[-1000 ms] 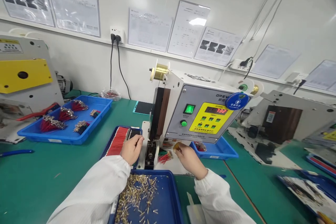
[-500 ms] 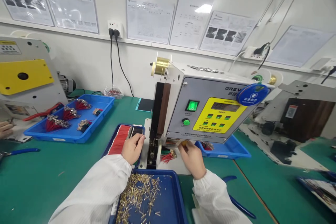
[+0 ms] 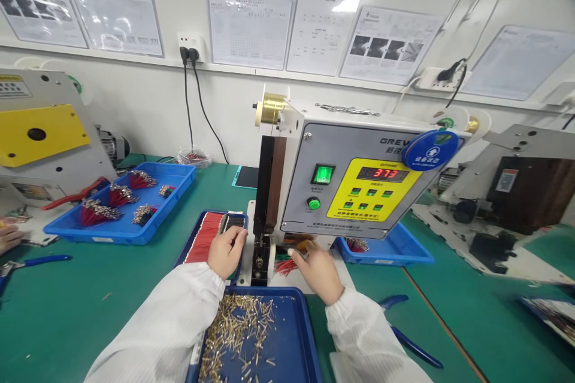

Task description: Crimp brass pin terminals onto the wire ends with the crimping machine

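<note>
Head view: work in hand sits at the foot of a bench machine (image 3: 335, 146) on the green counter (image 3: 126, 287). Step, as judged from posture: handling wires beside the press head (image 3: 259, 263).

Left hand (image 3: 226, 253): fingers curled, thumb and forefinger nearly closed, over the wire tray (image 3: 191, 234) of red wires (image 3: 209, 236) and black wires (image 3: 234, 222). Cannot tell whether anything is pinched.

Right hand (image 3: 321, 272): partly open, thumb and forefinger reaching left to a bundle of red and green wires (image 3: 286, 266) on the machine base, right of the press head. Grip cannot be confirmed. Judgement: a lift from here calls for a light pinch, ends kept together, fingers clear of the press head.

Near side: dark blue tray (image 3: 287, 335), loose brassy pieces (image 3: 238, 323) mostly in its left half. Blue-handled pliers (image 3: 415, 347) lie near right.

Writing: "GREW" on the grey front, remainder behind a round blue tag (image 3: 431, 149) bearing Chinese characters and a white arrow. Red display (image 3: 385, 174) reads 373. Green rocker switch (image 3: 323, 174) lit. Wall sheets (image 3: 249, 30) carry text too small to read.
</note>
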A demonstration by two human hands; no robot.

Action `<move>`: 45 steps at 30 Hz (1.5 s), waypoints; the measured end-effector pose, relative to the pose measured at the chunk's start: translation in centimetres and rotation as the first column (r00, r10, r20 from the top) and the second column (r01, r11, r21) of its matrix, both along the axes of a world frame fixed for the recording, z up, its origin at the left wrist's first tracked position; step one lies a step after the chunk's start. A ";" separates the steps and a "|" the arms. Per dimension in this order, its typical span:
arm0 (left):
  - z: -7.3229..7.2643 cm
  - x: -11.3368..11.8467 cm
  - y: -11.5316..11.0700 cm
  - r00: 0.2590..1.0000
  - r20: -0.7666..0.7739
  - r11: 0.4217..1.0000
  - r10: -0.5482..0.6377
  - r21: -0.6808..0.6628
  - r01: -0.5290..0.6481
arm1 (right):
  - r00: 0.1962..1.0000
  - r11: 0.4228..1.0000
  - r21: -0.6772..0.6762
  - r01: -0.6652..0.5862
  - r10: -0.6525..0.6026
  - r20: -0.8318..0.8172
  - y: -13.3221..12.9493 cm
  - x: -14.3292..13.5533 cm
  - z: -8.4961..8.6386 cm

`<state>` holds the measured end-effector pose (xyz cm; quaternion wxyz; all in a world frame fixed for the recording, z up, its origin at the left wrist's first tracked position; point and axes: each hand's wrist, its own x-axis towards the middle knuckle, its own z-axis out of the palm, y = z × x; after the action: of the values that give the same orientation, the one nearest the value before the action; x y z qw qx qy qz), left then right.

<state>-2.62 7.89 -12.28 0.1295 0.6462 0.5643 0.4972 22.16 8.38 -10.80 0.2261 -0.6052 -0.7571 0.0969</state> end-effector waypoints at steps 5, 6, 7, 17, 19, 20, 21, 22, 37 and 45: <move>-0.1 0.1 0.0 1.000 -0.003 1.000 -0.001 -0.009 0.001 | 0.998 1.000 -0.019 0.007 -0.006 0.067 0.2 -0.7 -0.3; -0.1 0.1 0.1 1.000 -0.004 1.000 0.000 -0.013 0.000 | 0.997 1.000 -0.020 0.005 -0.004 0.074 0.2 -0.8 -0.4; -0.1 0.1 0.1 1.000 -0.005 1.000 0.000 -0.018 0.000 | 0.997 1.000 -0.017 0.005 -0.003 0.077 0.3 -0.8 -0.5; 0.0 0.0 0.1 1.000 -0.007 0.999 -0.007 -0.039 0.007 | 0.999 0.984 0.175 -0.041 0.044 -0.014 -0.4 -0.4 0.6; 0.1 0.1 -0.1 1.000 -0.013 0.999 -0.014 -0.036 0.013 | 0.994 0.969 0.219 -0.112 0.109 0.023 -1.3 -0.7 1.3; 0.2 0.2 -0.1 1.000 -0.016 0.999 -0.017 -0.036 0.016 | 0.984 0.964 0.200 -0.178 0.168 0.062 -2.0 -1.0 1.6; 0.3 0.2 -0.2 1.000 -0.017 0.999 -0.018 -0.035 0.017 | 0.962 0.952 0.156 -0.263 0.248 0.110 -2.6 -1.4 1.8; 0.4 0.3 -0.2 1.000 -0.017 0.999 -0.017 -0.035 0.016 | 0.927 0.929 0.097 -0.356 0.338 0.160 -3.4 -1.9 2.0; 0.4 0.5 -0.5 1.000 -0.017 0.999 -0.006 -0.042 0.005 | 0.786 0.787 -0.193 -0.586 0.610 0.102 -6.0 -3.7 1.6; 2.3 -2.0 1.2 0.972 -0.232 0.993 0.035 -0.102 -0.060 | 0.850 0.842 -0.151 -0.518 0.485 -0.207 -5.6 -3.3 0.5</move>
<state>-4.57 9.05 -9.96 0.0865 0.6777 0.6169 0.3907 18.82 2.82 -10.34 0.1905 -0.3955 -0.8547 0.2771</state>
